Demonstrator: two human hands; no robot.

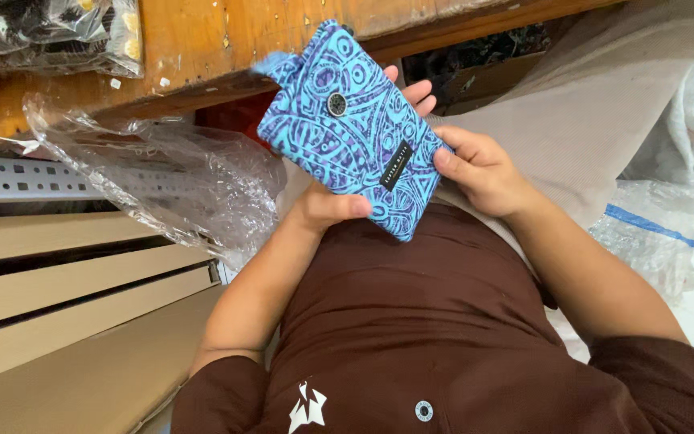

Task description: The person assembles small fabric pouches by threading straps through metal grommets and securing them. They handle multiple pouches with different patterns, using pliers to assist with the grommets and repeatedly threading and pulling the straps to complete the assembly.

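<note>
We hold a flat fabric pouch point(351, 133), blue with a purple swirling print, between both hands in front of our chest. Our left hand point(332, 207) closes on its lower edge, the thumb pressed over the front near the bottom corner. Our right hand point(479, 170) clamps the pouch's right edge, thumb on the front and fingers point(415, 92) spread behind, their tips showing past the top edge. On the pouch's face sits a round dark snap button point(336, 104) near the upper end, and a small black rectangular label point(396, 165) lies slantwise toward the lower right; a short flap sticks out at the upper left corner.

Just to the left of the pouch a crumpled clear plastic bag point(174, 181) lies loose, partly covering a perforated grey metal rail point(22, 178). Above, a scuffed wooden tabletop point(226, 44) runs across, the pouch overlapping its edge. Plastic-wrapped goods point(50, 32) rest on its left end. Beige boards point(66, 297) are stacked at lower left. A tan cloth point(596, 96) drapes behind our right hand, and clear wrapping with a blue stripe point(652, 233) lies at far right.
</note>
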